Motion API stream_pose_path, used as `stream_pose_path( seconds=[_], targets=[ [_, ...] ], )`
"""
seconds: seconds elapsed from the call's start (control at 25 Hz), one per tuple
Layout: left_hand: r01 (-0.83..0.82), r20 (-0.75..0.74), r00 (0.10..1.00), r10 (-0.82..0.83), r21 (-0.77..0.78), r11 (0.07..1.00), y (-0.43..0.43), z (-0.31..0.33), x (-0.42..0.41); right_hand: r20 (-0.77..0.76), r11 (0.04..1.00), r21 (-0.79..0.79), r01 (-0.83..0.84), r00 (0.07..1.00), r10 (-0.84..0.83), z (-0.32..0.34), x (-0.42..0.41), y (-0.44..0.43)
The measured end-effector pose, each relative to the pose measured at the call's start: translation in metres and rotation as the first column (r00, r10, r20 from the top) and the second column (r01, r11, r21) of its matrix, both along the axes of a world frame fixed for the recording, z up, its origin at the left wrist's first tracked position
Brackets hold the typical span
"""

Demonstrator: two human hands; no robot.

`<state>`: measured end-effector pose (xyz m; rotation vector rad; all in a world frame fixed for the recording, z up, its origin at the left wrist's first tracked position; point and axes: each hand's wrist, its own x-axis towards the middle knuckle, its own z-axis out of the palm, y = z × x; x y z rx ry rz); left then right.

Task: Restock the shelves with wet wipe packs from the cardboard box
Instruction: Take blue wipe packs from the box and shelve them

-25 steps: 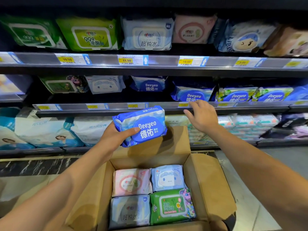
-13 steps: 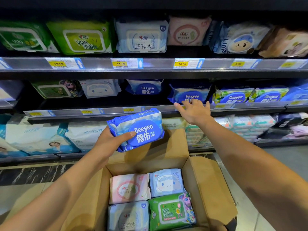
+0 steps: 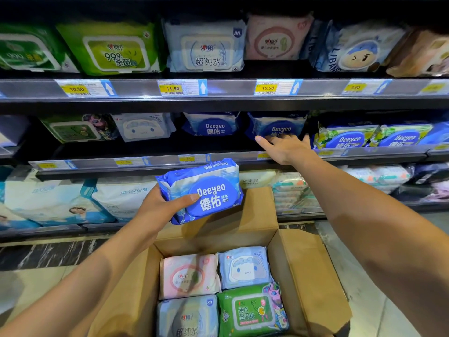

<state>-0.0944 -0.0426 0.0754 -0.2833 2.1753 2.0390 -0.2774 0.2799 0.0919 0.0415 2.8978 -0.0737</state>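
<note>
Gripping a blue "Deeyeo" wipe pack (image 3: 206, 190) in the left hand (image 3: 160, 210) above the cardboard box (image 3: 308, 276); touching another "Deeyeo" shelved pack (image 3: 277, 127) with the flat, straight-fingered right hand (image 3: 286, 148).

Blue Deeyeo wipe pack (image 3: 204, 190) held tilted above open cardboard box (image 3: 313, 271) holding four packs

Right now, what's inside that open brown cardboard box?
The open brown cardboard box shows four wet wipe packs lying flat: a pink pack, a pale blue cartoon-face pack, a light blue pack and a green pack. Anything beneath them is covered.
</note>
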Motion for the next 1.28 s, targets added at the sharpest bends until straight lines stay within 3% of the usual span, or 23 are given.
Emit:
stream_pose_path(
  seconds=[0.4,0.88,0.96,1.04,1.12,1.16,1.28],
  targets=[
    [-0.017,0.021,1.0,0.018,-0.015,1.0,-0.001,-0.006,-0.005,0.037,1.0,0.013,0.023,0.999,-0.023,-0.006,-0.013,-0.002],
    [-0.004,-0.006,1.0,0.004,-0.071,0.998,0.007,0.002,0.014,-0.161,0.98,0.12,-0.16,0.971,0.179,-0.004,0.05,0.022],
    [-0.003,-0.013,1.0,0.002,-0.086,0.996,0.012,0.004,0.018,-0.263,0.983,0.027,-0.18,0.948,0.18,0.001,0.074,0.021],
    [-0.002,-0.026,1.0,0.0,-0.09,0.996,0.018,0.007,0.019,-0.334,0.941,-0.27,-0.202,0.937,0.106,0.006,0.102,0.016],
    [0.01,-0.056,0.998,-0.014,-0.08,0.997,0.028,0.014,0.017,-0.207,0.737,-0.667,-0.111,0.978,-0.04,0.009,0.133,0.007],
    [0.022,-0.076,0.997,-0.029,-0.087,0.996,0.034,0.018,0.013,-0.127,0.62,-0.783,-0.052,0.989,-0.077,0.011,0.145,0.002],
    [0.054,-0.13,0.989,-0.064,-0.081,0.995,0.063,0.031,-0.009,-0.024,0.449,-0.893,0.04,0.991,-0.135,0.02,0.165,-0.001]
  ],
)
